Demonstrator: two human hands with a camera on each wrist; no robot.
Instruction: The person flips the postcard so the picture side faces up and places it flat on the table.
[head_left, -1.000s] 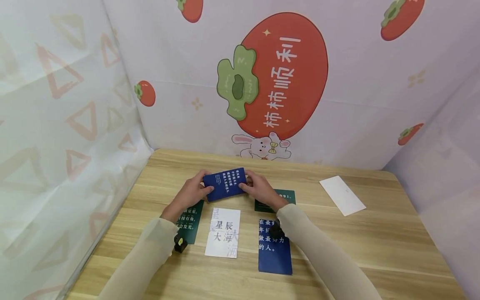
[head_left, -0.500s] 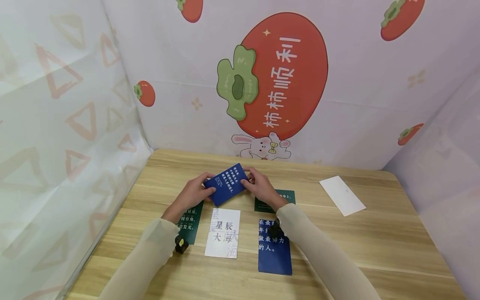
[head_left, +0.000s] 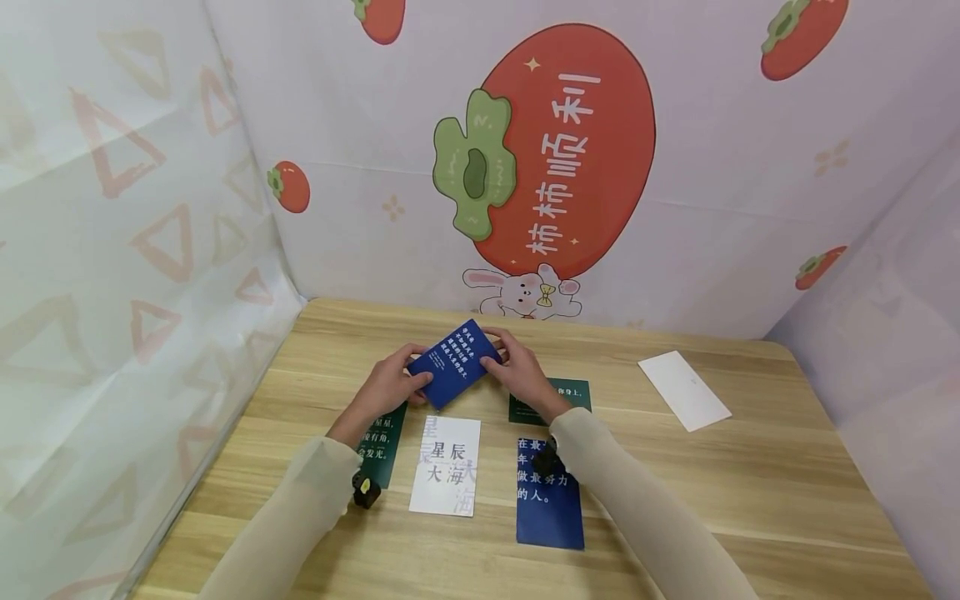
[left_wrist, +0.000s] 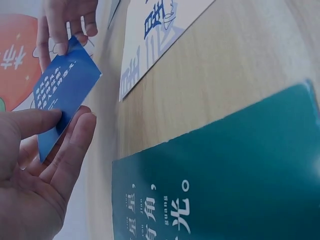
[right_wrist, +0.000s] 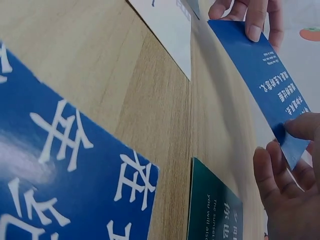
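Both hands (head_left: 388, 385) (head_left: 522, 377) pinch blue card (head_left: 454, 365) above table (head_left: 765, 492)

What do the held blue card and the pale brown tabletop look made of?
The blue rectangular card with white lettering looks like stiff paper, smooth, perhaps satin: its edges look thin. The pale brown tabletop looks matte, wood or laminate: streaky grain fits both.

A pale tabletop (head_left: 787, 508) with brown wood grain is laid with five printed cards, all set apart. At its left, a dark green card with white characters (head_left: 384, 450) is partly hidden. Beside it is placed a white card lettered 星辰大海 (head_left: 446, 467). Farther right, a blue card with white lettering (head_left: 550, 521) is laid lengthwise, with a dark green landscape card (head_left: 572, 397) set just beyond. Near the far right, a mostly plain white card (head_left: 685, 392) is laid slantwise.
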